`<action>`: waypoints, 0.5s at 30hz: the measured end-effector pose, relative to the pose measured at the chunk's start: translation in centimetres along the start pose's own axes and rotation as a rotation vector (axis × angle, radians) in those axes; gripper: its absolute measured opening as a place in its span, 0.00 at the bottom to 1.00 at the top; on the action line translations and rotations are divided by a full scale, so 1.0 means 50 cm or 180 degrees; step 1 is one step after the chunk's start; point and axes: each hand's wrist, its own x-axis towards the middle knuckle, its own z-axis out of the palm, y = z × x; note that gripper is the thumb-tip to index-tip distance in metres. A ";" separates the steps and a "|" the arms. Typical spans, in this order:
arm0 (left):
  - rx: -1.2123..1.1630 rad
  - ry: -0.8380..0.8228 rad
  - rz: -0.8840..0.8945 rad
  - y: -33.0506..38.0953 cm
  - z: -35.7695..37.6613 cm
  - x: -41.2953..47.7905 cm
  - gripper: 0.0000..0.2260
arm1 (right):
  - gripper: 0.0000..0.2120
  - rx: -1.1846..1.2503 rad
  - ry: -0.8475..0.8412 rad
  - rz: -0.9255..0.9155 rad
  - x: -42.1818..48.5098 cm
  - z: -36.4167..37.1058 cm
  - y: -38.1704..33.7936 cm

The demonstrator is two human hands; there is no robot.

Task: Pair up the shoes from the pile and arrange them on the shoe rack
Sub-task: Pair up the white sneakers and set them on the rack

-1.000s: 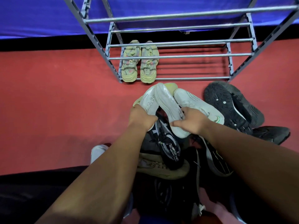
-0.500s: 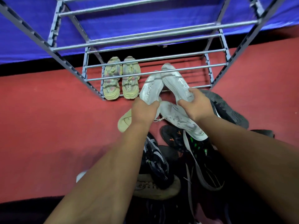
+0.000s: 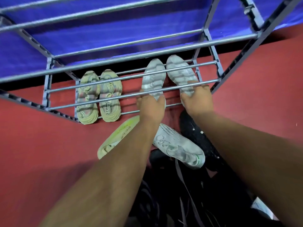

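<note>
On a red floor (image 3: 41, 136), a grey metal rack (image 3: 131, 54) fills the upper frame, from 9 to 3 o'clock. At 6 o'clock lies the dark shoe pile (image 3: 188, 194), a white sneaker (image 3: 178, 145) on top. Two bare arms reach under the rails. The left hand (image 3: 151, 106) is closed around the heel of one white shoe (image 3: 153, 76) and the right hand (image 3: 197, 99) around the other (image 3: 181, 72), both apparently on the bottom tier at 12 o'clock. Beige sandals (image 3: 99, 97) sit paired at 10 o'clock.
</note>
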 end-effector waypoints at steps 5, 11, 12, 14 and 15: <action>0.0072 -0.0165 -0.0228 0.037 0.065 0.015 0.32 | 0.20 0.0151 0.0165 -0.0002 0.020 0.010 0.006; 0.0151 -0.0516 0.0022 0.030 0.091 0.028 0.30 | 0.12 -0.0502 0.0007 0.0069 0.042 0.023 -0.007; 0.0192 -0.0580 0.0037 0.024 0.091 0.033 0.29 | 0.13 -0.0592 -0.0037 0.0071 0.044 0.021 -0.007; 0.0183 -0.0540 0.0129 0.012 0.089 0.037 0.21 | 0.13 -0.0815 -0.0217 0.0033 0.049 0.016 -0.004; 0.0111 -0.0462 0.0204 0.007 0.089 0.036 0.18 | 0.13 -0.0926 -0.0334 0.0016 0.051 0.014 -0.002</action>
